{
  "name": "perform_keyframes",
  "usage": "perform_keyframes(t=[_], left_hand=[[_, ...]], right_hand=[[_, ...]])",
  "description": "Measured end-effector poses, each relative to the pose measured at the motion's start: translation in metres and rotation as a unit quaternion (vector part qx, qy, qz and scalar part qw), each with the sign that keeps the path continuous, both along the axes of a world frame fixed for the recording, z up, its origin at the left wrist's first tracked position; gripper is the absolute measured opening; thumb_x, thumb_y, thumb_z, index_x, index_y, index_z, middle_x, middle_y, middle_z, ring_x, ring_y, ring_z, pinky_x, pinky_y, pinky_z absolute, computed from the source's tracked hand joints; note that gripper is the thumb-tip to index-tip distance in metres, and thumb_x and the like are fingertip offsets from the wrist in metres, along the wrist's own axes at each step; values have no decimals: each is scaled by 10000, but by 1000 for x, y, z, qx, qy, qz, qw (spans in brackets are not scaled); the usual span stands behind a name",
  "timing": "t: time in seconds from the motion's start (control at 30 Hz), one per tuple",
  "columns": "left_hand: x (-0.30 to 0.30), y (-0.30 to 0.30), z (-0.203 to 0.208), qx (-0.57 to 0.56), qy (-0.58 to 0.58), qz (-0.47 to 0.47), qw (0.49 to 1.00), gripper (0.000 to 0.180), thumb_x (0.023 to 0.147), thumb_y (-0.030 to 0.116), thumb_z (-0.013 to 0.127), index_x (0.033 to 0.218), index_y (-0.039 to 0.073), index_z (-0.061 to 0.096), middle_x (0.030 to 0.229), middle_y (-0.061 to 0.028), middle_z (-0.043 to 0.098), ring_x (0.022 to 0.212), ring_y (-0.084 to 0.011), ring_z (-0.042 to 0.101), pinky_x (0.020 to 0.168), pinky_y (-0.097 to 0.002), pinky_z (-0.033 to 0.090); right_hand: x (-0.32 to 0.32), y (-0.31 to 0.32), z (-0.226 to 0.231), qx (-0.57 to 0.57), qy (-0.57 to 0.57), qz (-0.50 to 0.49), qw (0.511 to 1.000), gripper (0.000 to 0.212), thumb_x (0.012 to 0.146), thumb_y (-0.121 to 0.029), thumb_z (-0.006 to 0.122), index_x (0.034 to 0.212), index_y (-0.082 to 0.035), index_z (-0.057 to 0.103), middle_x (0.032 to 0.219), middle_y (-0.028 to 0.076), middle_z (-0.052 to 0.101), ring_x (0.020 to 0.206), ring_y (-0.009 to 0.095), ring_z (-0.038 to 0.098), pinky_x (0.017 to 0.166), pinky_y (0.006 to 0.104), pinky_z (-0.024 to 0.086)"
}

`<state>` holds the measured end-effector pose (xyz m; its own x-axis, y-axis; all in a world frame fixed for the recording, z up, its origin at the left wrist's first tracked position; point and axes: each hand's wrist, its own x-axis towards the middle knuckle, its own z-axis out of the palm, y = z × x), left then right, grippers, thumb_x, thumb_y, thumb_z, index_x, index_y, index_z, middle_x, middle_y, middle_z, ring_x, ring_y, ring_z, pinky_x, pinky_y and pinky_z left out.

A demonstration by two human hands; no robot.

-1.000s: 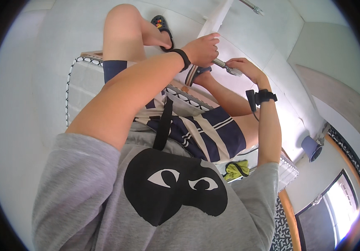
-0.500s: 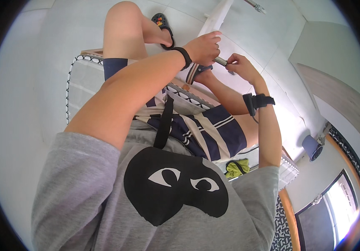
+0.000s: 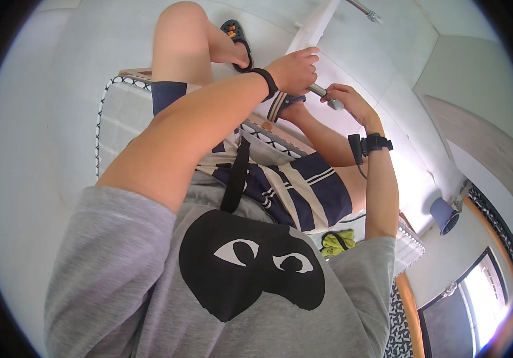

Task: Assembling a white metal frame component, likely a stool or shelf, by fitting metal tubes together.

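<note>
My left hand [image 3: 295,71] is closed around a shiny metal tube [image 3: 317,90], its fist at the lower end of a white panel [image 3: 315,33]. At the tube's other end sits a rounded grey end piece [image 3: 335,104]. The thumb and fingers of my right hand [image 3: 351,101] are bent closely against this end, by the joint between tube and end piece. My right fingertips partly cover that joint. How the tube meets the white panel is hidden behind my left hand.
Another metal tube with a similar end [image 3: 364,11] juts out at the top. I sit on a seat with a black-and-white edge [image 3: 98,128]; my sandalled feet [image 3: 235,45] rest on the pale floor. At right are a blue-grey bucket-shaped object [image 3: 444,215] and a green cloth [image 3: 338,241].
My right hand has shifted slightly right and down, and the grey end piece now shows more plainly beneath its fingers. My left hand keeps its hold on the tube.
</note>
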<state>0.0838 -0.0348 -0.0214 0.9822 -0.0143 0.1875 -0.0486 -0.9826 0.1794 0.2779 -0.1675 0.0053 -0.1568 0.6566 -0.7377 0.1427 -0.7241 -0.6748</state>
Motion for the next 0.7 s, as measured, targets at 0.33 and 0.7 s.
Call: perform_keyframes(t=[0.33, 0.7], left_hand=[[0, 2, 1, -3, -1, 8, 1000, 285, 671, 343, 716, 720, 64, 687, 740, -52, 664, 968, -223, 597, 1152, -403, 319], [0, 1, 2, 16, 19, 7, 1000, 347, 674, 406, 758, 748, 73, 693, 769, -45, 658, 998, -218, 589, 1160, -406, 308]], right_hand=[[-6, -9, -1, 79, -51, -26, 995, 201, 887, -213, 634, 989, -45, 672, 899, 1, 647, 893, 102, 567, 837, 255, 428], [6, 6, -4, -4, 17, 26, 1000, 205, 887, -218, 629, 972, -42, 692, 942, 24, 672, 926, 113, 560, 870, 252, 402]])
